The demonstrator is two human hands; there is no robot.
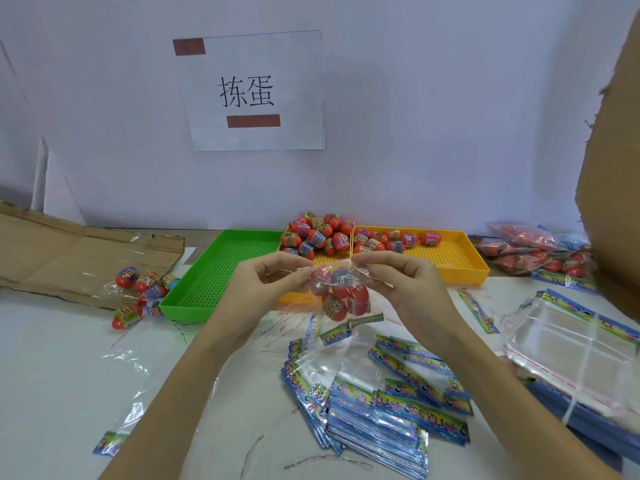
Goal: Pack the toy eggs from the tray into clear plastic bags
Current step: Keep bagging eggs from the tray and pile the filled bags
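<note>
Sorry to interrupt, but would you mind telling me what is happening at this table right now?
A person is packing toy eggs into clear bags. The left hand and right hand pinch the top of a clear plastic bag that already holds several eggs, lifted above the table. More loose toy eggs sit piled in the yellow tray; the green tray beside it has none. Filled bags lie at the far right, and empty bags are stacked in front.
</note>
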